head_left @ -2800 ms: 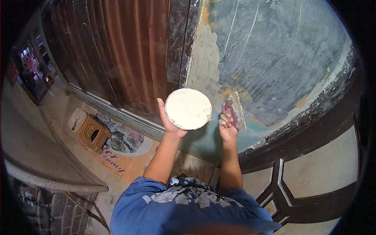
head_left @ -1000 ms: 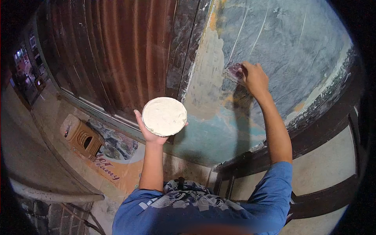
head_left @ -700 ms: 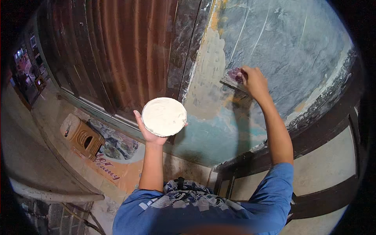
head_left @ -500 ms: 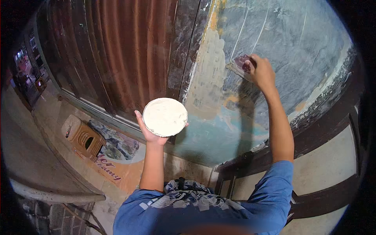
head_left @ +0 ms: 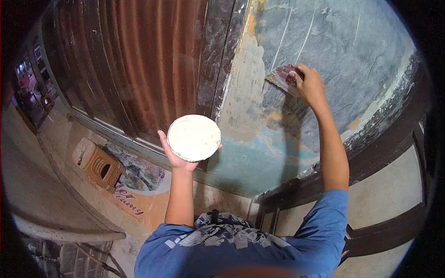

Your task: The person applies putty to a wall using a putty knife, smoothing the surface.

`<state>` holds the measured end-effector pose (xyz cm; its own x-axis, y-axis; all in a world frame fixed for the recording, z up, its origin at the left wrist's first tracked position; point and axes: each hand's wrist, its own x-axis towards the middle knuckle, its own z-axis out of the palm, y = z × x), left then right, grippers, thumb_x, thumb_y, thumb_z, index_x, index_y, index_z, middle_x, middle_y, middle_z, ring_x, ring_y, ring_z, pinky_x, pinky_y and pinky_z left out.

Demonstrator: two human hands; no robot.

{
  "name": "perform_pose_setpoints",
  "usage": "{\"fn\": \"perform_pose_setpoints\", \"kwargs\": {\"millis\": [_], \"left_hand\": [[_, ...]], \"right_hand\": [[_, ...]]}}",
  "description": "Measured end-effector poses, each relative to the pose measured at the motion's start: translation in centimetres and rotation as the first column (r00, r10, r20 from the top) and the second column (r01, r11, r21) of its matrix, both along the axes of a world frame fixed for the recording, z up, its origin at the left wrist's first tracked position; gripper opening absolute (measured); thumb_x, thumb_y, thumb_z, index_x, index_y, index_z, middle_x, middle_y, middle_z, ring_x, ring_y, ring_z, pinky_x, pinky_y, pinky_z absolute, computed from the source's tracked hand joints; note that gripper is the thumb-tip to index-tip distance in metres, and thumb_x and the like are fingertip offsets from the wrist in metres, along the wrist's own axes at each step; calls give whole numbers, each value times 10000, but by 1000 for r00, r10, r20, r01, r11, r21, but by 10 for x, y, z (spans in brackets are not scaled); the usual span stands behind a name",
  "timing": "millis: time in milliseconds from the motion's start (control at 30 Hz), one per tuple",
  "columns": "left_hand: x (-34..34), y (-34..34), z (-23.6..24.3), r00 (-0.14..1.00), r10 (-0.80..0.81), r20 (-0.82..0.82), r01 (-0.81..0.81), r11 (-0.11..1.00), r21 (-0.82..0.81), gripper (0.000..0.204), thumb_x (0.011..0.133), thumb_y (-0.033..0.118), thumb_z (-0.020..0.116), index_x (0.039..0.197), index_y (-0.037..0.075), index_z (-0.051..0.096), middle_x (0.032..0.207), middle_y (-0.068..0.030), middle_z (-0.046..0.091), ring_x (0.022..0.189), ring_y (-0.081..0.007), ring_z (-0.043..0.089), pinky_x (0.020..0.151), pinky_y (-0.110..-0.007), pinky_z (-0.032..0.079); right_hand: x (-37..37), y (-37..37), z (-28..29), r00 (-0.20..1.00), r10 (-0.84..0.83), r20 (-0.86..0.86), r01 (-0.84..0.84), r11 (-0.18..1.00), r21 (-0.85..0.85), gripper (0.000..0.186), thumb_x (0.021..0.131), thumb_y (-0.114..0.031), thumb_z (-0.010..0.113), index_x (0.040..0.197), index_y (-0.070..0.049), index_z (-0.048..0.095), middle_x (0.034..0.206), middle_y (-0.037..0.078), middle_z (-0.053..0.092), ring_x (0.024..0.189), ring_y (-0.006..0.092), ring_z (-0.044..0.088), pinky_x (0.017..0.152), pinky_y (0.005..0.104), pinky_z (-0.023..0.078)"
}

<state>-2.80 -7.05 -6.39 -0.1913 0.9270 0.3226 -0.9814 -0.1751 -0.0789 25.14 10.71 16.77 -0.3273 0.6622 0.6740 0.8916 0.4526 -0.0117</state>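
A round tub of cream-white paste [head_left: 194, 137] rests in my left hand [head_left: 178, 157], whose thumb and fingers curl up round its sides, in front of the lower wall beside the brown door. Higher and to the right, my right hand [head_left: 309, 85] grips a flat scraper [head_left: 282, 78], maroon with a paste-smeared pale edge. The blade lies at the grey-blue wall [head_left: 352, 92], next to a vertical strip of pale filler [head_left: 241, 106] with yellowish patches. Whether the whole blade touches the wall I cannot tell.
A dark brown wooden door [head_left: 130, 60] fills the upper left, with a doorway [head_left: 30, 78] beyond it. Stacked tan plastic stools [head_left: 92, 157] stand at lower left by an orange printed sheet [head_left: 132, 199]. A dark-framed panelled surface [head_left: 384, 180] is at lower right; a brick patch [head_left: 51, 255] lies bottom left.
Since the first frame, my right hand has moved up and right with the scraper onto the wall, shifting slightly higher lately. My left hand has moved left and slightly down with the tub.
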Motion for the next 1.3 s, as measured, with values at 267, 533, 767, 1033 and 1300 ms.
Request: {"fn": "perform_pose_setpoints", "kwargs": {"millis": [267, 533, 767, 1033, 1300], "left_hand": [[2, 0, 0, 978, 90, -186, -107, 991, -84, 904, 899, 807, 370, 1438, 90, 481, 1485, -185, 462, 1273, -498, 498, 906, -844, 391], [4, -6, 6, 961, 112, -252, -165, 966, -199, 945, 854, 859, 365, 1465, 142, 439, 1488, -175, 451, 1273, -509, 494, 878, -878, 369], [6, -1, 2, 953, 121, -278, -184, 960, -210, 953, 850, 861, 367, 1476, 145, 424, 1485, -173, 445, 1275, -509, 487, 858, -872, 393], [9, -3, 7, 962, 86, -259, -134, 976, -174, 958, 843, 865, 373, 1473, 144, 425, 1505, -183, 424, 1291, -524, 463, 878, -881, 372], [8, -8, 1, 969, 114, -219, -147, 980, -137, 877, 899, 802, 378, 1424, 110, 497, 1452, -187, 489, 1247, -502, 513, 862, -871, 387]], "right_hand": [[-5, 7, -33, 988, 16, 154, -9, 999, -51, 183, 931, -276, 668, 1068, -156, 688, 995, 105, 704, 1010, 354, 598, 804, 500, 514], [2, -3, -34, 995, 58, 81, -52, 996, -73, 204, 933, -281, 678, 1081, -143, 698, 920, 158, 686, 925, 383, 618, 754, 492, 496], [-1, 2, -15, 995, 59, -75, -56, 998, 39, 189, 949, -262, 643, 1091, -145, 688, 962, 102, 711, 975, 358, 608, 790, 503, 508], [1, -2, -47, 993, 74, 87, -74, 997, -2, 175, 933, -258, 651, 1058, -141, 690, 956, 135, 693, 974, 373, 604, 775, 517, 507], [9, 4, -30, 999, 50, 13, -48, 992, -118, 200, 948, -276, 646, 1100, -156, 697, 962, 133, 700, 964, 359, 614, 804, 498, 511]]}}
